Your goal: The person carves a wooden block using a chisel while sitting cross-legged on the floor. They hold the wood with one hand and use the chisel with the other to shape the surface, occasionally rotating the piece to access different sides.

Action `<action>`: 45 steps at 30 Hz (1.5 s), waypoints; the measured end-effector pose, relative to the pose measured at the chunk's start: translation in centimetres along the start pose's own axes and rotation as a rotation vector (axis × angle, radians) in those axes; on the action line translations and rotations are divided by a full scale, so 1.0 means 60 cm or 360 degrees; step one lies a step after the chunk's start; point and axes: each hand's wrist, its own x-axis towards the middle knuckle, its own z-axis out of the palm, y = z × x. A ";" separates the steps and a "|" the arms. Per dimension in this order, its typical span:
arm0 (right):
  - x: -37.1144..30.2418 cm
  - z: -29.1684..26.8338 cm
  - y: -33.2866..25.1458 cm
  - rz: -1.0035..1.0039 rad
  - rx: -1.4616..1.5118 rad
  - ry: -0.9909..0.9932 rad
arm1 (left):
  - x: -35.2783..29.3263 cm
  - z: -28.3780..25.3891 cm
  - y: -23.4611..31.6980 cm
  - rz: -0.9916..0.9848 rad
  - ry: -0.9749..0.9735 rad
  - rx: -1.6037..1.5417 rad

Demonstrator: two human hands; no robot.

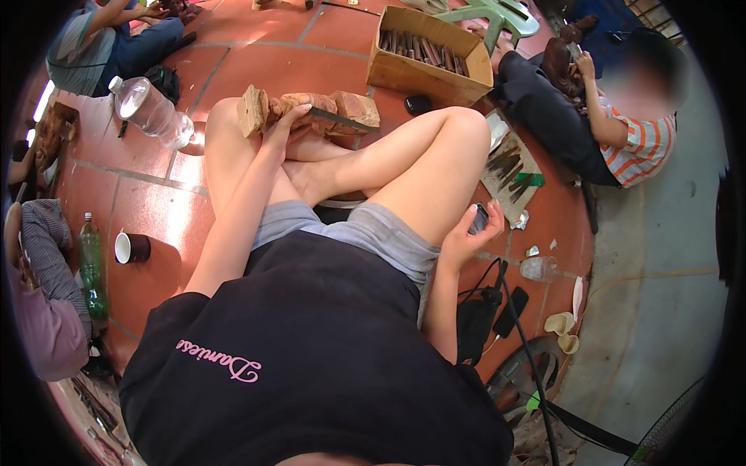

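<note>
A carved, light-brown wooden block (291, 105) lies across my crossed legs at the upper middle. My left hand (286, 128) is closed against its near side, and a dark flat file-like strip (342, 122) runs out from those fingers along the wood. Part of the grip is hidden behind the hand. Off to the right, beside my knee, my right hand (483, 233) is closed round a small dark, rounded object (479, 220) whose kind I cannot make out. That hand is well apart from the wood.
A cardboard box (427, 81) of carving tools stands ahead; more tools lie on a board (509, 175). Left are a big clear bottle (151, 113), a cup (132, 248) and a green bottle (91, 264). A phone (510, 312), cables and a fan lie right. Other people sit nearby.
</note>
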 end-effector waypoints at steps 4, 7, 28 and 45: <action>0.006 0.057 -0.140 0.0150 0.0618 -0.0463 | -0.027 0.022 0.015 0.0136 0.0084 -0.0030; -0.005 0.140 -0.214 0.0528 0.1148 -0.0890 | -0.063 0.052 0.050 0.0235 0.0091 -0.0014; -0.029 0.364 -0.058 0.1780 0.1822 -0.1103 | 0.001 -0.009 -0.005 0.0031 -0.0070 0.0045; -0.037 0.351 -0.125 0.0565 0.1354 -0.1296 | -0.030 -0.007 0.017 0.0105 -0.0368 0.0143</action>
